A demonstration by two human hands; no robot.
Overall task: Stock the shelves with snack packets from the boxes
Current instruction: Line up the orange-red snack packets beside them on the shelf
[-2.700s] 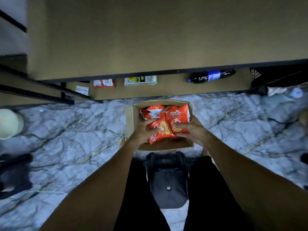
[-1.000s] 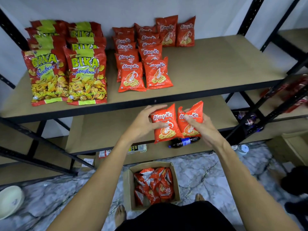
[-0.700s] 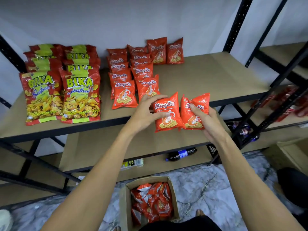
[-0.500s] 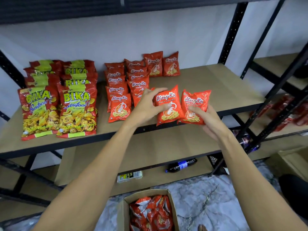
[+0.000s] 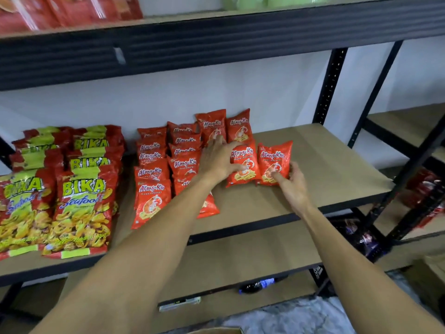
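Two packets stand side by side on the middle shelf (image 5: 332,169), just in front of the back pair (image 5: 213,126) leaning on the wall, right of the orange rows and well in from the front edge. The left hand (image 5: 218,160) has its fingers spread, thumb across the face of the left Alang-Ku packet (image 5: 243,155), fingertips up against the back pair. The right hand (image 5: 295,182) pinches the low right corner of the right Alang-Ku packet (image 5: 274,156). The danger: these puffy bags stand tilted, so a quick let-go could drop them flat forward. Those left fingertips could nudge the back pair over, too. And the left forearm crosses the front packet (image 5: 208,208) by the front edge, so a low pull-back could sweep it to the floor
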